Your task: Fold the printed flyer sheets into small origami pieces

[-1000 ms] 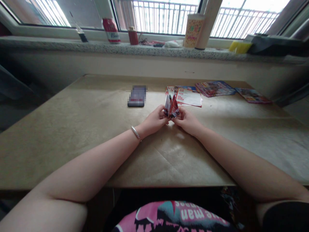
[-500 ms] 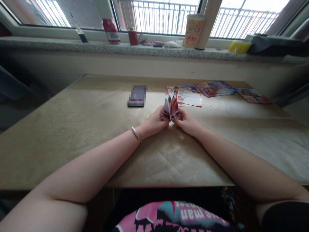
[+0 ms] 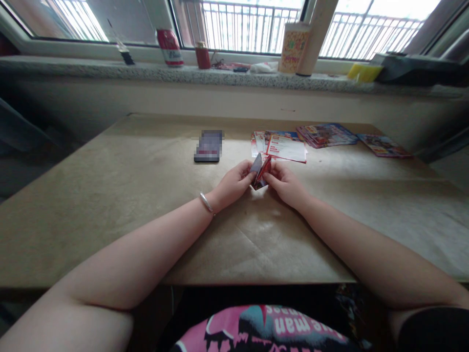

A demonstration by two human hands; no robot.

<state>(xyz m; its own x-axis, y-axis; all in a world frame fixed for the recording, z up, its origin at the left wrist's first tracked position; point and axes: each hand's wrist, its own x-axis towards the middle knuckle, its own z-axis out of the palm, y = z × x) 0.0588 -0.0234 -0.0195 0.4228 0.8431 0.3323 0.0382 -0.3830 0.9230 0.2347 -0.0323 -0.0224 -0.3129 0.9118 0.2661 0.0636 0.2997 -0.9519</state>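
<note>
Between my hands is a small piece of folded paper [image 3: 261, 179], printed in red and dark colours, with a pale flap on its left side. My left hand [image 3: 238, 182] pinches its left part, thumb on top. On the right side, my right hand [image 3: 286, 183] grips the reddish part with thumb and fingers. The paper is held just above the table, its folds partly hidden by my fingers. Just beyond it lie printed leaflets [image 3: 286, 147], a white one uppermost. A silver bangle [image 3: 206, 202] circles my left wrist.
A dark phone [image 3: 207, 146] lies on the table [image 3: 110, 195] left of the leaflets. Colourful printed sheets [image 3: 326, 135] and another small stack [image 3: 384, 145] lie at the back right. Along the windowsill stand a red can [image 3: 170, 48], a red bottle [image 3: 202, 55] and a patterned cup [image 3: 292, 49].
The folded paper stood up in several points and now looks flatter and tilted, with two flaps showing. My thumbs have moved up onto its near faces.
</note>
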